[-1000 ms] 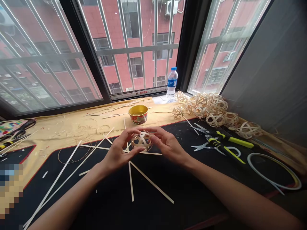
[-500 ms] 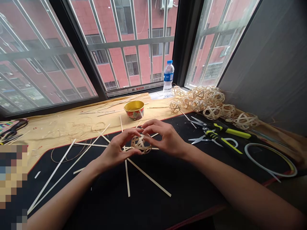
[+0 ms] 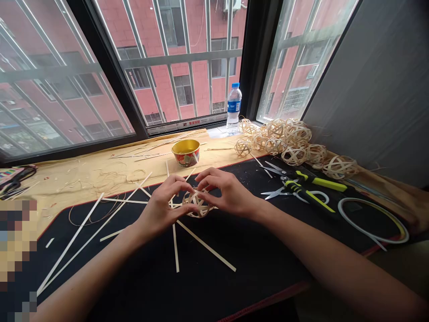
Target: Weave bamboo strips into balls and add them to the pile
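A small openwork ball woven from pale bamboo strips [image 3: 200, 207] is held between my two hands over the black mat [image 3: 268, 268]. My left hand [image 3: 167, 199] grips its left side, thumb low and fingers curled over the top. From the right, my right hand [image 3: 223, 190] pinches the upper part of the ball with thumb and fingertips. Beneath and around the hands, loose flat strips [image 3: 206, 246] lie crossed on the mat. Fingers partly cover the top and left of the ball.
A gold-lined bowl [image 3: 185, 153] and a water bottle [image 3: 233, 109] stand near the window. Several finished woven balls [image 3: 295, 154] are piled at the back right. Scissors [image 3: 278, 192], yellow-black pliers [image 3: 310, 192] and a coiled pale strip [image 3: 342, 214] lie on the right.
The ball has turned slightly between my hands, and my left fingers have shifted a little on it. The whole view has moved slightly; the other things lie as before.
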The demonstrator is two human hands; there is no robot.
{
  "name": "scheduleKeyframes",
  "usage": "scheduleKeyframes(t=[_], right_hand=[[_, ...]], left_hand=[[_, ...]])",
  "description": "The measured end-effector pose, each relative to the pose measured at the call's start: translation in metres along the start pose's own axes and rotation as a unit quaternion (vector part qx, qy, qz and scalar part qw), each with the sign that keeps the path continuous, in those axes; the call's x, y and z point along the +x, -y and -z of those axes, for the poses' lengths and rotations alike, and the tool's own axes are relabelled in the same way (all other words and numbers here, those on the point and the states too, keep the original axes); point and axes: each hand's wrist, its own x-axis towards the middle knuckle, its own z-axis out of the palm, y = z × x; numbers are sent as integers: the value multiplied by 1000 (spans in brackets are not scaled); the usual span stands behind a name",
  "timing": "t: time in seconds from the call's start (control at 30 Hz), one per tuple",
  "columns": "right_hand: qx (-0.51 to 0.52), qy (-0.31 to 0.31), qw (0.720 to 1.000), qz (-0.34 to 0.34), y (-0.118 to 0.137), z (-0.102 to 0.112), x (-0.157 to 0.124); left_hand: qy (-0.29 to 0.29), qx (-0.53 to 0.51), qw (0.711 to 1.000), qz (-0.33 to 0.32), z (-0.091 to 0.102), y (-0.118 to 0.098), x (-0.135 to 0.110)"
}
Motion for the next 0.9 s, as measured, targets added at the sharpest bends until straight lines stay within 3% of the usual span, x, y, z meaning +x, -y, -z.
scheduleKeyframes(t=[0.13,0.4,0.53,0.67,0.77,0.9], right_hand=[[-1,0,1000,-13,1,0,0],[-2,-6,1000,-20,4,-2,-1],[54,-10,997,-52,4,1,1],[97,-26,983,-156,-3,7,4],[122,37,966,-224,-9,8,5],[203,117,935,-266,-12,4,5]], left_hand=[[-5,-5,998,63,0,-8,-1],[-3,-38,997,73,-2,-16,-1],[12,-92,986,140,1,-13,2],[16,-213,944,252,6,-1,6],[-16,-288,905,312,7,7,7],[-80,-386,842,370,6,12,7]])
